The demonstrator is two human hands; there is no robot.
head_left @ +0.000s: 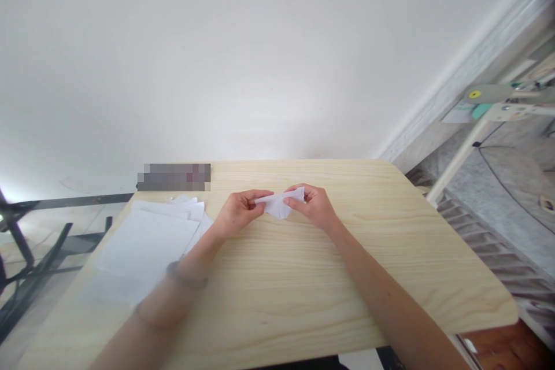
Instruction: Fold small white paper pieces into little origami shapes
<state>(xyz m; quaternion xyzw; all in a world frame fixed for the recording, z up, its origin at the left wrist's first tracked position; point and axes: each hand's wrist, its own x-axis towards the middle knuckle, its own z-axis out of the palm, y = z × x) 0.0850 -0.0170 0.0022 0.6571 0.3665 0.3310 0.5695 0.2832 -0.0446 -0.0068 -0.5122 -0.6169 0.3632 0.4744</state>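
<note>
Both of my hands hold a small folded piece of white paper [280, 204] just above the light wooden table [303, 277]. My left hand [238, 212] pinches the paper's left end between thumb and fingers. My right hand [312, 205] pinches its right end, fingers curled over the top edge. A thin band circles my left forearm.
A loose stack of white paper sheets [151, 240] lies on the table's left part, under my left forearm. A blurred dark object [173, 177] sits at the table's far edge by the white wall. A dark metal frame [39, 243] stands to the left, a white stand [477, 133] to the right.
</note>
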